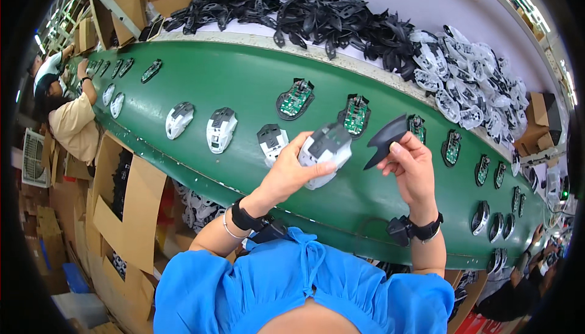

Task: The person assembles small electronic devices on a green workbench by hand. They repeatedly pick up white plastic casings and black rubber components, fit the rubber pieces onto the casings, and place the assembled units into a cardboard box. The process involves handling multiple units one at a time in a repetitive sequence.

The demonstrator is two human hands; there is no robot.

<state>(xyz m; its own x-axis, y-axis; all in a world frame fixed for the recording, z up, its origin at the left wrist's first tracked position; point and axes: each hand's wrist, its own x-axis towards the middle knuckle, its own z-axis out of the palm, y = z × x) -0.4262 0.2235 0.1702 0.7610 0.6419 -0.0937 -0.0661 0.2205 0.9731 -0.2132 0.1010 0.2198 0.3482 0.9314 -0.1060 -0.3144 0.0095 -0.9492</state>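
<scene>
My left hand point(289, 172) is closed round a white and grey computer mouse body point(329, 150), held above the green work surface. To its right, my right hand point(411, 166) pinches a thin black curved shell piece point(385, 141) between thumb and fingers. The two parts are apart, with a small gap between them. Behind the held mouse body lies a mouse base with a green circuit board point(354, 116); another board base point(297, 99) is farther left. A white and grey mouse body point(272, 141) lies just beyond my left hand, partly covered by it.
Along the far ledge lie a heap of black shells point(304, 14) and a heap of clear-white shells point(466, 78). More mouse bodies point(221, 130) line the green conveyor belt point(244, 78). A co-worker in a tan top point(72, 120) stands at the left; cardboard boxes point(131, 203) stand below the near edge.
</scene>
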